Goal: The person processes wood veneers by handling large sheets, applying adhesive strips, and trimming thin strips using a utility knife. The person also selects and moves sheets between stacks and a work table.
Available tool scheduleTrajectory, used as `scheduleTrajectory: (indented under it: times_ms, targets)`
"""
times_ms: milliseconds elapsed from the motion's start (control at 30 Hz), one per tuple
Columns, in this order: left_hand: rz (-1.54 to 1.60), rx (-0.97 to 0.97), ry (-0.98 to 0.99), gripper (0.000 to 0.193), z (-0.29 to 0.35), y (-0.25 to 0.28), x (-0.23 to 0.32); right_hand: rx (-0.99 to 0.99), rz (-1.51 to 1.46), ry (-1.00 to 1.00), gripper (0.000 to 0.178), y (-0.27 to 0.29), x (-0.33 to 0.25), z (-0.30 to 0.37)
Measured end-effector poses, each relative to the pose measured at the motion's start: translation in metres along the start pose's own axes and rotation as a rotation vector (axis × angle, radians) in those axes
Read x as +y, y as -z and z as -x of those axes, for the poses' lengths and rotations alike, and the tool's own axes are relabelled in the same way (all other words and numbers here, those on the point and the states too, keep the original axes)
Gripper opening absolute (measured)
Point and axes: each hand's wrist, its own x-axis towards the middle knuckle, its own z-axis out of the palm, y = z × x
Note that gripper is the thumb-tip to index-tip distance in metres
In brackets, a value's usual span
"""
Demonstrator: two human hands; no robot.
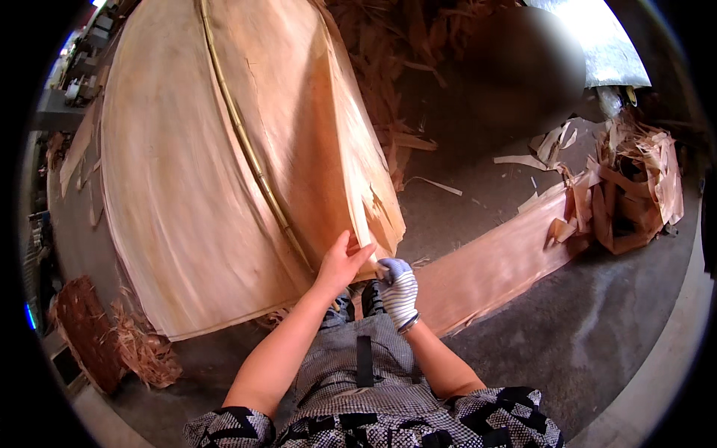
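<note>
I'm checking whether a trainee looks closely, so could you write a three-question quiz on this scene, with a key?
1. Which hand wears the striped glove?
2. True or false: the pole lies off the sheet, to its left.
3. What does the left hand touch?
A) the pole
B) the sheet's raised edge
C) the floor

Key:
1. The right hand.
2. False; it lies over the sheet.
3. B.

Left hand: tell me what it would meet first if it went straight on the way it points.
The left hand would most likely meet the thin wood sheet's raised fold, which it seems to touch, though depth is unclear.
</note>
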Motion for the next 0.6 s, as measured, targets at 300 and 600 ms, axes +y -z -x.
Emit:
scheduleTrajectory:
  times_ms: [300, 600]
  targets:
    - [0.561, 0.110, 0.337, 0.019, 0.011, 0.043, -0.010, -0.320, -0.243, -0.084, 0.033, 0.016, -0.023, 0.009]
    - [-0.040, 0.143, 0.272, 0.017, -0.059, 0.020, -0.071, -0.124, -0.520, -0.568, 0.016, 0.007, 0.038, 0.042]
